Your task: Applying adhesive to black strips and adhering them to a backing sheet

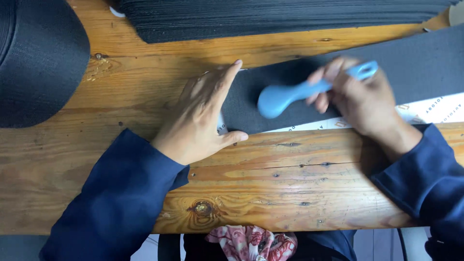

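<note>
Left hand point(203, 116) lies flat, pinning the dark strip point(299, 92), right hand point(357, 96) clamped on the blue spoon-shaped tool point(285, 96), rubbing the strip down.

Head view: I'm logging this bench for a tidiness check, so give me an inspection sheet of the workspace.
Surface: wooden bench, knotty planks with nail holes.
Job's things: dark strip lying flat across the bench, a white printed backing showing along its near edge; blue tool, blurred, its rounded end over the strip.
Clutter: stack of dark sheets at the far edge; dark roll at the far left.
Grippers: left hand pressed flat on the strip's end; right hand gripping the blue tool's handle.
Cables: one dark cord below the bench edge, perhaps a cable.
Surroundings: red patterned cloth below the bench edge; dark blue sleeves on both arms.
</note>
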